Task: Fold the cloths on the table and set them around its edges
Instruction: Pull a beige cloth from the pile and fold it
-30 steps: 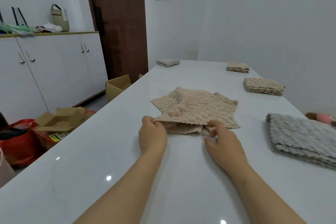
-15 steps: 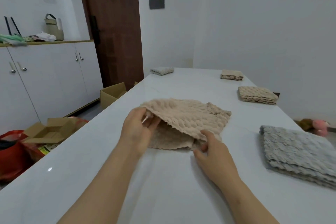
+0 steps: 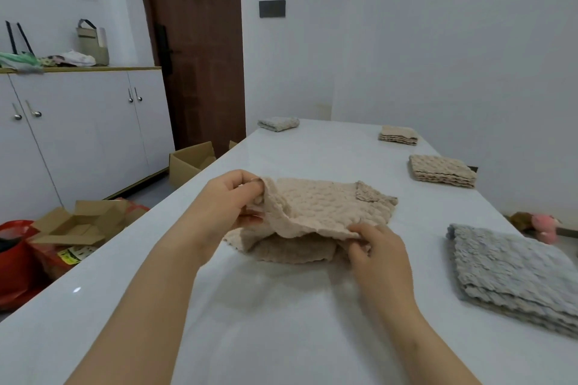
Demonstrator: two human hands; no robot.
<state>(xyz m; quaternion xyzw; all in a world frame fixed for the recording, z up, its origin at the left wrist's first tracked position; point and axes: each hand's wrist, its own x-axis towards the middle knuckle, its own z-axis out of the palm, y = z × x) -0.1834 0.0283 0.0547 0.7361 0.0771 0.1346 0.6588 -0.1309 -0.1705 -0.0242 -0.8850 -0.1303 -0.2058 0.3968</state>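
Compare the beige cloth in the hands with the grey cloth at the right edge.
The beige cloth is mid-fold, its near layer lifted by the left hand and right hand; the grey cloth lies folded flat in stacked layers, untouched. The beige cloth sits mid-table, the grey cloth by the right edge. Both share a bumpy weave.

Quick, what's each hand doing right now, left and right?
Left hand: closed, pinching the raised left edge of the beige cloth.
Right hand: closed, gripping the same cloth's near right edge.
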